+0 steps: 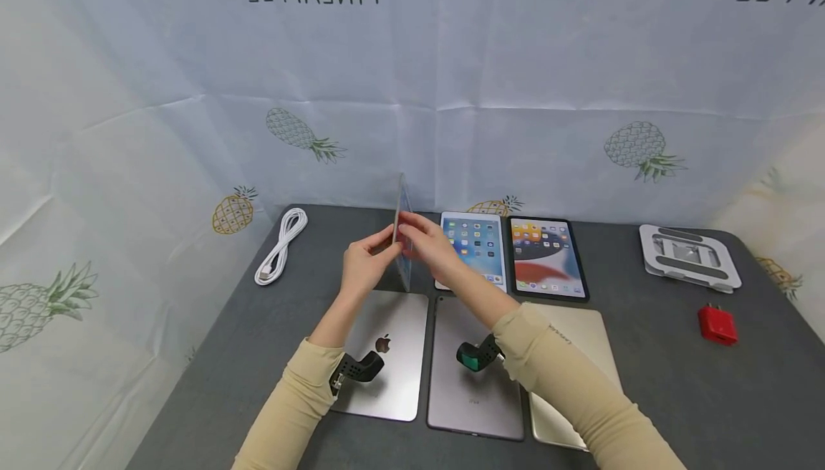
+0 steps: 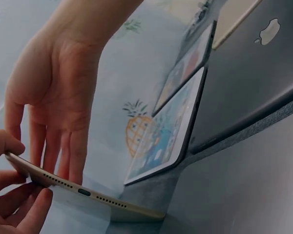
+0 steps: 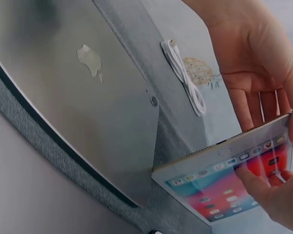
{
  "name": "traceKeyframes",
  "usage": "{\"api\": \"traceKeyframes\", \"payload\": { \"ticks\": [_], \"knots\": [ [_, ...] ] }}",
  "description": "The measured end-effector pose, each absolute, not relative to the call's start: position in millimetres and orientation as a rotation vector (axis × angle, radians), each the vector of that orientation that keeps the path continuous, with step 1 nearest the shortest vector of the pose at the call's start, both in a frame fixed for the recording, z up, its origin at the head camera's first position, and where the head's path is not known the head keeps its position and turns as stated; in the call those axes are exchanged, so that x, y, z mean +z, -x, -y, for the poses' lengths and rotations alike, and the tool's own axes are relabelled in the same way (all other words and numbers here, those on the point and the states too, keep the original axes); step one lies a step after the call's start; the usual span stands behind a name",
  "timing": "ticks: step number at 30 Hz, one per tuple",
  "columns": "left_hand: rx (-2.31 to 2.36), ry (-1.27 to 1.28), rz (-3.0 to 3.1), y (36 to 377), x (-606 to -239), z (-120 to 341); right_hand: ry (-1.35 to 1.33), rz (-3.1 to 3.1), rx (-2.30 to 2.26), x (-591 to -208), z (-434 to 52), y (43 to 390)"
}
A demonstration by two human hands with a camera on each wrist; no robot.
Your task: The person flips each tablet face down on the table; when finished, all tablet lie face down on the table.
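Observation:
A gold-edged tablet [image 1: 404, 262] stands on its long side, seen almost edge-on, with its lit screen facing right. My left hand [image 1: 364, 266] pinches it near the upper near corner, its fingers on the back. My right hand [image 1: 433, 244] grips it close to the same corner from the screen side. In the right wrist view, a right-hand fingertip [image 3: 246, 175] lies on the lit screen. The speaker-hole edge with its charging port [image 2: 84, 192] shows in the left wrist view, the tablet's lower corner down at the table.
Nearer me lie a silver tablet [image 1: 387, 384], a grey tablet [image 1: 473, 402] and a gold tablet [image 1: 596, 341], backs up. Two lit tablets, white-framed [image 1: 473, 241] and black-framed [image 1: 548, 259], lie behind. A white cable [image 1: 281, 244] is left; a folded stand [image 1: 690, 256] and red charger [image 1: 717, 324] are right.

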State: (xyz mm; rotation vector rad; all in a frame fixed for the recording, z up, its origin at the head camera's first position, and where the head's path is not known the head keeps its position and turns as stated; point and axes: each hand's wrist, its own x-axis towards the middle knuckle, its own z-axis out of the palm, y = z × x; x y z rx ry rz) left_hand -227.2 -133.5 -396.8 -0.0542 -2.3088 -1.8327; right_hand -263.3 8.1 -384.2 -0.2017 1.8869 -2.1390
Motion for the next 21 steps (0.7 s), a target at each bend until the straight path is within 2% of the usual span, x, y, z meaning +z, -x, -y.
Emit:
{"api": "traceKeyframes", "payload": {
  "ticks": [9,21],
  "knots": [
    [-1.888,0.126,2.314,225.8,-403.2,123.2,0.151,-1.971,-2.099,-382.6,-17.9,267.9],
    [-2.067,0.074,2.398,220.9,-417.1,121.8,0.154,-1.982,-2.111,-384.0,-30.6,271.2]
  ]
}}
